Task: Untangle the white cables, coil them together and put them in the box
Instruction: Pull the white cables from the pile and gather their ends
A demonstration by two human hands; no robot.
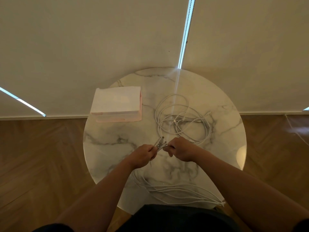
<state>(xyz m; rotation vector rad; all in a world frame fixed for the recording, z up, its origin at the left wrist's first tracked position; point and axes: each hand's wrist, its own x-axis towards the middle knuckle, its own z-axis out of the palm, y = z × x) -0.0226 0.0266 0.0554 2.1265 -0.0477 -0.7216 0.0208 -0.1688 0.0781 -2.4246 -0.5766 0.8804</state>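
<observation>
Both hands meet over the middle of the round marble table (pixel 107 141). My left hand (pixel 145 155) grips a bunch of white cable ends (pixel 160 144), plugs pointing up and away. My right hand (pixel 179 150) pinches the same bunch from the right. From the left hand several straightened white cable strands (pixel 180 190) trail across the near part of the table to its right front edge. A loose tangle of white cables (pixel 182 118) lies beyond the hands on the right half. The pink and white box (pixel 117 104) sits at the back left, its white lid raised.
The table stands on a herringbone wood floor (pixel 41 156) against a pale wall of drawn blinds. Another thin white cable (pixel 299 136) lies on the floor at the far right. My dark-clothed lap fills the bottom edge.
</observation>
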